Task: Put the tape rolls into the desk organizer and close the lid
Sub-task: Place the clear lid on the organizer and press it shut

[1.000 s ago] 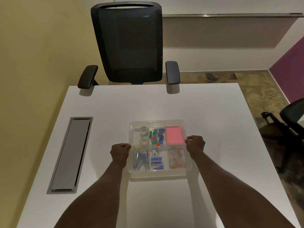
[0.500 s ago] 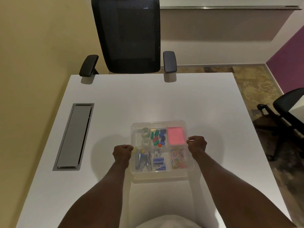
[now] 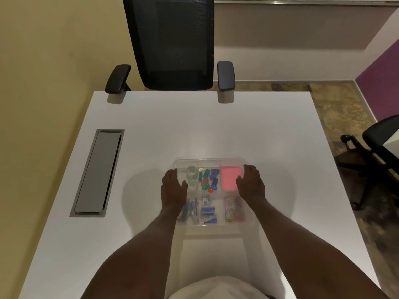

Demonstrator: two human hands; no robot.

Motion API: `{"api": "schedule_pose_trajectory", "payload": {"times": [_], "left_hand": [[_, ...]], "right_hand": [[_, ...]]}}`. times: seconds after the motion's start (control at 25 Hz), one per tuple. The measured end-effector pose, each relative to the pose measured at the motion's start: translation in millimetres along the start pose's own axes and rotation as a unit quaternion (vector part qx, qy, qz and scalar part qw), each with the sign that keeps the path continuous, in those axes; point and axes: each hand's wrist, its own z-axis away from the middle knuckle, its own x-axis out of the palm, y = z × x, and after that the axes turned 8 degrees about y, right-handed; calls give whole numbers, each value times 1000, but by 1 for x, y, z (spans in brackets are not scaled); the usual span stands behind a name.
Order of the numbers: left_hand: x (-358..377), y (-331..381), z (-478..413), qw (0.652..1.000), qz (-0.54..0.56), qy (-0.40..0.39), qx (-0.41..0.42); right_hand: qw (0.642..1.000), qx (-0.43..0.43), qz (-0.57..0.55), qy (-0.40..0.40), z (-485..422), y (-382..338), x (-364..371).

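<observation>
The clear plastic desk organizer (image 3: 208,162) lies on the white table, its transparent lid on top. Two clear tape rolls (image 3: 192,172) sit one behind the other in its back-left compartment. My left hand (image 3: 173,188) lies flat, fingers extended, on the lid's left side. My right hand (image 3: 251,184) lies flat on the lid's right side, beside the pink sticky notes (image 3: 230,178). Neither hand grips anything. Coloured clips (image 3: 208,179) fill the middle back compartment; staples and paper clips fill the front ones.
A black mesh office chair (image 3: 172,42) is pushed against the table's far edge. A grey cable hatch (image 3: 98,172) is set into the table at the left. Another black chair (image 3: 380,152) stands on the floor at the right. A yellow wall runs along the left.
Both hands were fists at the organizer's left and right edges; now they lie opened flat on the lid, further forward. The camera view has tilted down and closer.
</observation>
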Motion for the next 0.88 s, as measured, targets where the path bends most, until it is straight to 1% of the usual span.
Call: {"api": "schedule_pose_trajectory", "payload": {"times": [0.08,0.2,0.32,0.4,0.48,0.6,0.68,0.88], "left_hand": [[7,14,-11,999,1,-24,24],[13,27,-35,1000,9,-16,-4],[14,23,-57,999,17,-29,-42],[17,16,-62,998,16,-56,-36],[24,12,-59,998,7,-63,-13],[32,12,-48,999,18,-50,-6],[34,10,-47,998,21,-56,1],[34,2,-50,997,-22,-63,48]], "right_hand": [[1000,-15,-1,-3,-11,-5,4],[999,24,-33,-12,-37,-8,8],[994,43,-84,-50,-68,-3,15],[990,63,-119,-29,-81,1,22],[979,120,-167,0,-88,0,26],[958,181,-223,16,-90,1,32],[945,206,-253,16,-90,5,34],[914,235,-330,20,-86,8,37]]}}
